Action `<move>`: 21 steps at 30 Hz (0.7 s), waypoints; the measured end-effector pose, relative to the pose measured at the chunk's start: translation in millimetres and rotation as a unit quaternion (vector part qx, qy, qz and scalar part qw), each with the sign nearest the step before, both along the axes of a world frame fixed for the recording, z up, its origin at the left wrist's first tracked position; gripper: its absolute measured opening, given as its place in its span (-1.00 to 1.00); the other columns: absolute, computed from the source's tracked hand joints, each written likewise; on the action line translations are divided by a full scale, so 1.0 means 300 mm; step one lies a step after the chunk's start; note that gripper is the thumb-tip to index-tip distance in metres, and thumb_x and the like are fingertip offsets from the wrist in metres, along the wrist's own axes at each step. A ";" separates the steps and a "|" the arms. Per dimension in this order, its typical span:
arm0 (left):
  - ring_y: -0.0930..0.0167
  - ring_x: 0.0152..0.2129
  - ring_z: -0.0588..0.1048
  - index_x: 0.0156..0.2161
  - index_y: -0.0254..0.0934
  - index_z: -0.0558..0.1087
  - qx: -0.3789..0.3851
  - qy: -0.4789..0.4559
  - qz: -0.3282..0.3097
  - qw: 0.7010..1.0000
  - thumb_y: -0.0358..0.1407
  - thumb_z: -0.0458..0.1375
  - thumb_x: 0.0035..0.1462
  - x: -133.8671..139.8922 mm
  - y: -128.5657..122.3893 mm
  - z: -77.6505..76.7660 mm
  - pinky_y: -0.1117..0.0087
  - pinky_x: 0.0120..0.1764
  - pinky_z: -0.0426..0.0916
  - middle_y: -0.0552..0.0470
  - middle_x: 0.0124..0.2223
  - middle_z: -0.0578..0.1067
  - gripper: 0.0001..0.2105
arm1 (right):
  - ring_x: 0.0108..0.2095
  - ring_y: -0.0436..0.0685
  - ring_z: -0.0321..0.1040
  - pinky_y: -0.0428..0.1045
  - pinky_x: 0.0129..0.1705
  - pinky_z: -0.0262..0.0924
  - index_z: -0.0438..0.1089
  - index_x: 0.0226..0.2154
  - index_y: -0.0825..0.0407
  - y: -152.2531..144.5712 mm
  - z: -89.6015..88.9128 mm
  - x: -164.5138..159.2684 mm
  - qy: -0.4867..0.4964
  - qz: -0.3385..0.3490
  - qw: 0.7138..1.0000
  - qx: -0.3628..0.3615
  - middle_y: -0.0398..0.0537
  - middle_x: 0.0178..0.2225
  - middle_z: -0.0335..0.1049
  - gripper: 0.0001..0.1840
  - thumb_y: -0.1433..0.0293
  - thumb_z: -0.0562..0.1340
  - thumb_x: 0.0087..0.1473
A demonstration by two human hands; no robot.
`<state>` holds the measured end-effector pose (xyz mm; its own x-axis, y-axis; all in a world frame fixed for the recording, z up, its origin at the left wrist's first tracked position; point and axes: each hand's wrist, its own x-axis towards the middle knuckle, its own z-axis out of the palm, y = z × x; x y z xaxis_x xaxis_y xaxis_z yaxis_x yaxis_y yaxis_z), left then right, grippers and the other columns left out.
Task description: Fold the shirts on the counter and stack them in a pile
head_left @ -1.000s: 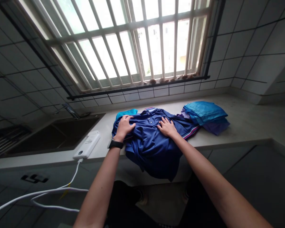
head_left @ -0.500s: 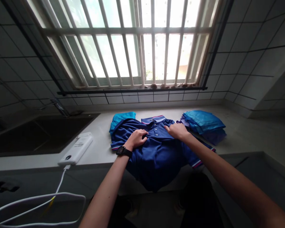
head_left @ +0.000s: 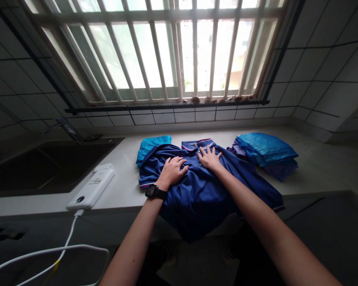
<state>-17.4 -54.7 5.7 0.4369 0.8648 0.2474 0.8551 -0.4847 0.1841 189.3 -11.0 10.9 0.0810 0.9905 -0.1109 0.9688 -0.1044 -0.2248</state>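
A dark blue polo shirt (head_left: pixel 197 194) lies spread on the counter with its striped collar toward the window, and its lower part hangs over the front edge. My left hand (head_left: pixel 172 171), with a black watch on the wrist, rests open on the left chest of the shirt. Fingers spread, my right hand (head_left: pixel 209 158) lies flat beside the button placket below the collar. Wrinkles run across the cloth between and below the hands. The right sleeve reaches over the counter edge, partly behind my right forearm.
Folded teal cloth (head_left: pixel 152 146) sits behind the shirt's left shoulder. A pile of folded blue and purple clothes (head_left: pixel 265 149) lies at the right. On the left are a white power bank (head_left: pixel 92 186) with a cable and a dark sink (head_left: pixel 47 167). A barred window stands behind.
My right hand has moved left from the shirt's right shoulder to the placket and opened flat. The right side and sleeve of the shirt now spread farther out to the right.
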 end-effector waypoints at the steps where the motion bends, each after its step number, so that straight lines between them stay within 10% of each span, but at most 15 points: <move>1: 0.16 0.31 0.37 0.21 -0.25 0.50 -0.011 -0.005 -0.003 1.000 -0.12 0.01 0.39 0.002 -0.008 0.003 0.00 0.40 0.11 -0.17 0.33 0.45 -0.56 | 0.53 0.50 -0.45 0.63 0.37 -0.39 -0.19 0.53 -0.20 0.016 0.001 0.011 -0.002 0.003 1.000 0.003 0.03 0.58 -0.42 -0.27 -0.01 -0.23 0.43; 7: 0.28 0.15 0.53 0.20 -0.23 0.48 -0.051 -0.141 0.001 0.989 -0.27 0.03 0.36 -0.025 -0.106 0.043 0.29 0.24 0.38 -0.10 0.20 0.57 -0.62 | 0.53 0.43 -0.36 0.58 0.40 -0.35 -0.11 0.52 -0.12 0.075 0.009 0.043 -0.012 0.019 0.999 0.026 0.04 0.57 -0.33 -0.29 0.05 -0.24 0.45; 13: -0.04 0.15 0.48 0.19 -0.49 0.42 -0.005 -0.110 0.386 0.916 -0.22 0.20 0.23 -0.196 -0.218 0.034 0.02 0.17 0.39 -0.45 0.15 0.51 -0.51 | 0.53 0.42 -0.35 0.53 0.42 -0.35 -0.11 0.52 0.03 -0.003 0.079 -0.023 -0.039 0.044 0.996 0.071 0.19 0.55 -0.29 -0.30 0.20 -0.14 0.44; 17: 0.04 0.01 0.57 -0.02 -0.34 0.53 -0.048 -0.140 0.382 0.912 -0.18 0.19 0.25 -0.298 -0.226 0.021 0.13 0.07 0.44 -0.28 -0.06 0.63 -0.70 | 0.51 0.47 -0.24 0.55 0.36 -0.13 -0.05 0.51 -0.03 -0.127 0.084 -0.051 0.028 0.057 0.998 -0.017 0.19 0.55 -0.24 -0.30 0.12 -0.22 0.45; 21: 0.14 -0.14 0.61 -0.25 -0.23 0.54 0.019 -0.192 0.393 0.899 -0.30 0.15 0.24 -0.368 -0.168 0.085 0.19 -0.03 0.46 -0.17 -0.20 0.64 -0.88 | 0.53 0.40 -0.35 0.49 0.43 -0.32 -0.03 0.51 -0.12 -0.205 0.017 -0.046 0.011 0.082 0.997 0.007 0.06 0.57 -0.31 -0.31 0.06 -0.21 0.46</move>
<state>-127.9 -105.0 31.1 -0.4294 0.8570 0.2849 0.8130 0.2295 0.5351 175.3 -72.6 16.1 -0.0837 0.9917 -0.0973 0.9673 0.0574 -0.2472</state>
